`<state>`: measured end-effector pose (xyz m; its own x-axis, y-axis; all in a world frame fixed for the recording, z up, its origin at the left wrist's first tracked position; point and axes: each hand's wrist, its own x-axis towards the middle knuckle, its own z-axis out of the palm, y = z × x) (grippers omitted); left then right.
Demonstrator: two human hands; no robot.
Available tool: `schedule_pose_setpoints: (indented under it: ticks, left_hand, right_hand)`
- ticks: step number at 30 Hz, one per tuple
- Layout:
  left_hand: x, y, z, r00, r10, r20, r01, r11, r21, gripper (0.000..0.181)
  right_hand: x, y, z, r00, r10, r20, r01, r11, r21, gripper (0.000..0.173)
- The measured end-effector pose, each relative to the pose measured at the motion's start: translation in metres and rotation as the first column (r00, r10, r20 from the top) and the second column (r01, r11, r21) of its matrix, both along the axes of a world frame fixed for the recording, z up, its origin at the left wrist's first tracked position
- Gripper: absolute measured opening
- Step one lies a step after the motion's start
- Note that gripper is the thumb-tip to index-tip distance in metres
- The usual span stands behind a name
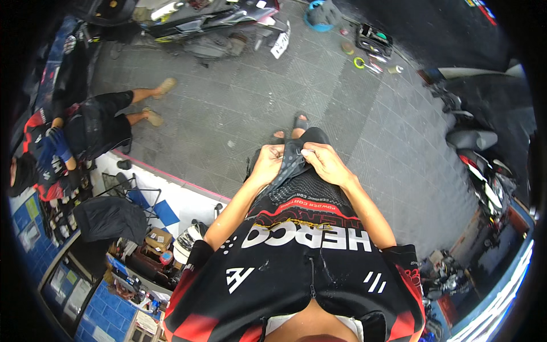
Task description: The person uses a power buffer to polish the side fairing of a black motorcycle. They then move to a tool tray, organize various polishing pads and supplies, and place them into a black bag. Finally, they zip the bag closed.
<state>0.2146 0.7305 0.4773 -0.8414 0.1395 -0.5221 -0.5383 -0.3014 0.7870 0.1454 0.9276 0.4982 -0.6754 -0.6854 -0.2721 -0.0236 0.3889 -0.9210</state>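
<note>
Both my hands are together at waist height, over the lower part of my jersey. My left hand (270,163) is closed on one edge of a dark grey dotted cloth (292,159). On the other edge, my right hand (324,161) pinches the same cloth near a small pale tag. Whether the cloth is part of the jersey or a separate piece, I cannot tell. Behind it lies the black and red printed jersey (312,265), with a short zip at the chest. My feet in dark sandals (301,121) stand on the tiled floor.
A co-worker (85,128) in blue gloves is at the left, near a black folding chair (112,218). A motorcycle (213,25) stands ahead. An open toolbox (373,41) and a blue basin (319,21) sit on the floor. More motorcycle parts (474,139) are at the right.
</note>
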Motion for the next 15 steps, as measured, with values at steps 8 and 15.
schedule_pose_setpoints:
  ticks: [8,15]
  left_hand:
    - [0.066,0.022,-0.028,0.666,0.347,0.661,-0.484,0.875,0.028,0.028]
    - [0.1,0.057,-0.038,0.984,-0.174,-0.046,0.158,0.957,-0.245,0.045]
  right_hand:
    - [0.085,0.034,0.031,0.969,-0.248,0.02,0.248,0.961,-0.119,0.037]
    - [0.106,0.091,0.016,0.722,-0.492,0.487,0.597,0.799,-0.078,0.046]
